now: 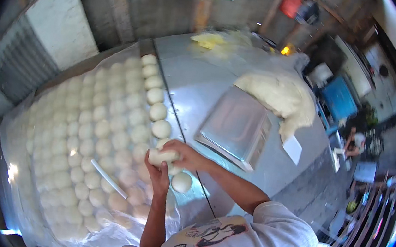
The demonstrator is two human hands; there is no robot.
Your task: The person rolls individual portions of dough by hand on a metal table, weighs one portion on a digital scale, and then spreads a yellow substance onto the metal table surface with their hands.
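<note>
Head view. The left hand (158, 174) and the right hand (186, 156) meet with fingers curled about one pale dough piece (162, 157), which lies between them; contact of the individual fingertips cannot be told. Just beyond the fingers, an uncovered row of dough balls (161, 129) runs away from them; a single round ball (182, 182) rests near, on the wearer's side. To the left of the fingers, many further balls stand in rows under a clear plastic sheet (58, 234), with a slim white stick (109, 179) lying on it slantwise. To the right, apart from the fingers, sits a flat-topped scale (233, 122); farther beyond it, a large dough mass (283, 95) and, at its near end, a white flat piece (292, 150).
</note>
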